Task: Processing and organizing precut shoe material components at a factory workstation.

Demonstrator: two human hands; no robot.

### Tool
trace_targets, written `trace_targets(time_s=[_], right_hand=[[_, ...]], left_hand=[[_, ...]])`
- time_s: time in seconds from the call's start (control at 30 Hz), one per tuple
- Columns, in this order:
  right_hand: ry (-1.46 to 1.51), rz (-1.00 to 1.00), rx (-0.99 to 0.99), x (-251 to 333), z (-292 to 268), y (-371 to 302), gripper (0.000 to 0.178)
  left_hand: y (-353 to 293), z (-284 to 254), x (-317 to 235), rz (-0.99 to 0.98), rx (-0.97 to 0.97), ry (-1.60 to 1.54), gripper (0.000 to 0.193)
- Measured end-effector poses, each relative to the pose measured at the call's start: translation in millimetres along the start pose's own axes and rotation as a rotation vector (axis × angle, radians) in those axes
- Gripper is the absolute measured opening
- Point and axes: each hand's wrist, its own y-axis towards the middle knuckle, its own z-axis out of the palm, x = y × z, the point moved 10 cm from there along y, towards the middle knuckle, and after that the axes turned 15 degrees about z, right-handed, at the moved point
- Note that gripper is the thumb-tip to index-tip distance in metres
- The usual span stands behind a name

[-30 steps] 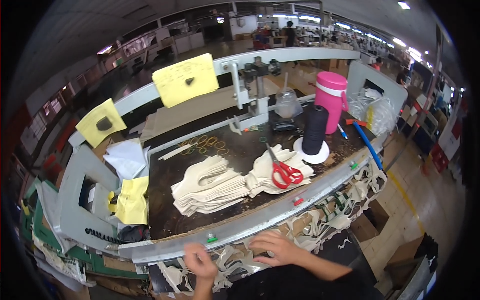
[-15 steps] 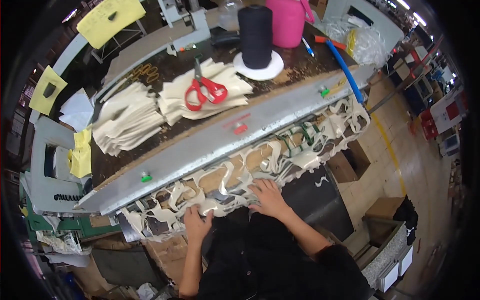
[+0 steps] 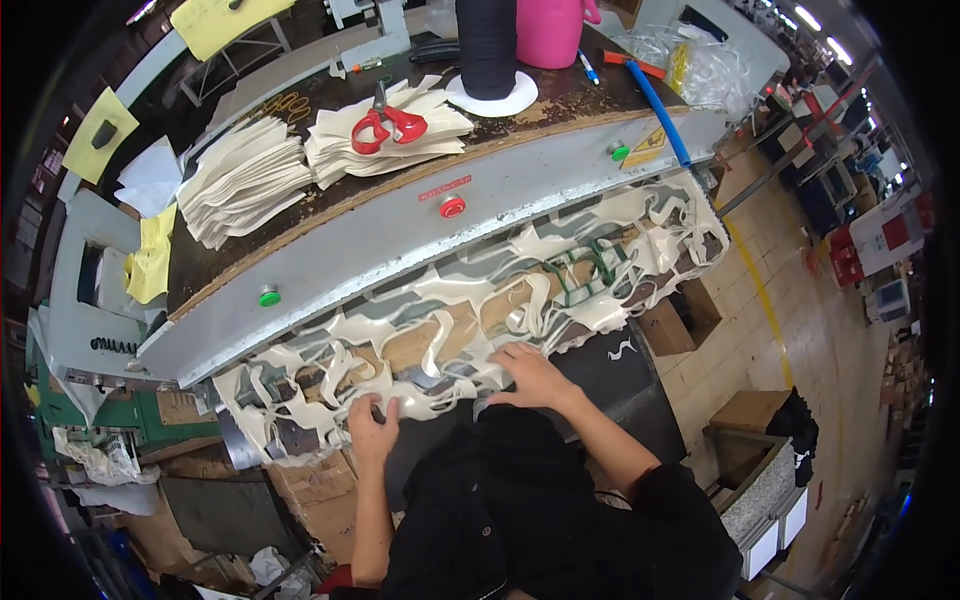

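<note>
A long cream cut-out sheet, full of holes and loose curling strips, stretches along the front of a grey metal beam. Its near edge is where both hands are. My left hand touches this edge toward the left, its thumb and forefinger apart. Farther right, my right hand rests on the edge with its fingers stretched over the cream material and its thumb apart. Neither hand is wrapped round anything. Through the holes show brown board and some green strips. What lies under my fingertips is hidden.
The grey beam carries a red button and two green buttons. Behind it lie stacked cream pieces, red-handled scissors, a black thread cone and a pink jug. A blue tube slants down at right.
More of the cream sheet now shows between the beam and my hands. The bench items and beam sit higher in the view. Both hands keep to the sheet's near edge.
</note>
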Motion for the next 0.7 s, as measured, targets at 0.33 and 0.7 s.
trace_targets(time_s=[0.33,0.7], right_hand=[[-0.695,0.367,-0.260,-140,-124,-40,0.080],[-0.609,0.159,-0.156,-192,-57,-34,0.120]], left_hand=[[-92,4,8,-0.259,-0.154,-0.004,0.035],[-143,55,57,-0.047,-0.385,0.038,0.028]])
